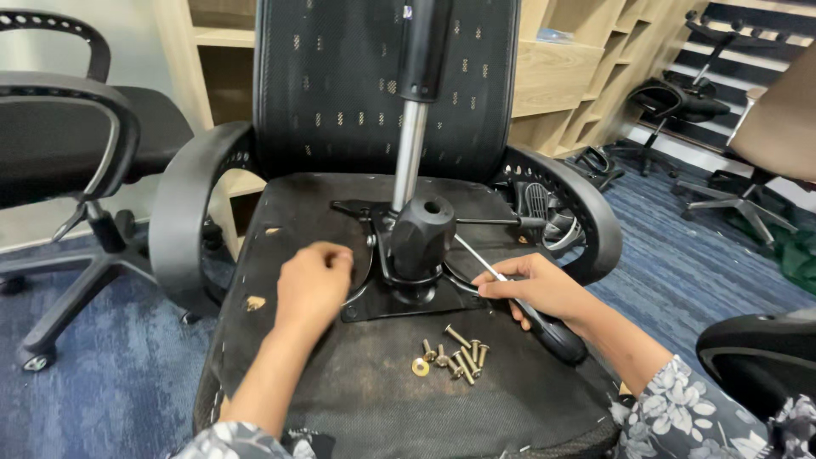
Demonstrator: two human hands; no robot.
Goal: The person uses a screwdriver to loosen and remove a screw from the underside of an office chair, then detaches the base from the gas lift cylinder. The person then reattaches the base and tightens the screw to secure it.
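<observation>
On the underside of an overturned office chair seat (pixel 357 391), the right hand (pixel 535 289) grips a screwdriver (pixel 510 293), fingers wrapped around the top of its black handle, the metal shaft running up and left toward the black mounting plate (pixel 408 297) bolted at the seat's middle. The left hand (pixel 313 285) rests curled into a loose fist just beside the plate's left edge; whether it pinches anything inside cannot be told. Just below the plate, between the two forearms, lies a small cluster of loose brass-coloured bolts and washers (pixel 452 353) on the dark seat fabric. From the plate rises the black mechanism housing (pixel 422 238), and out of it a shiny gas lift cylinder (pixel 410 153) climbing to a black sleeve. Curved black armrests (pixel 183 221) flank the seat, and the mesh backrest (pixel 340 85) stands behind. Another black chair (pixel 59 127) stands at the left on blue carpet (pixel 127 374), with pale wooden shelving (pixel 561 76) beyond.
</observation>
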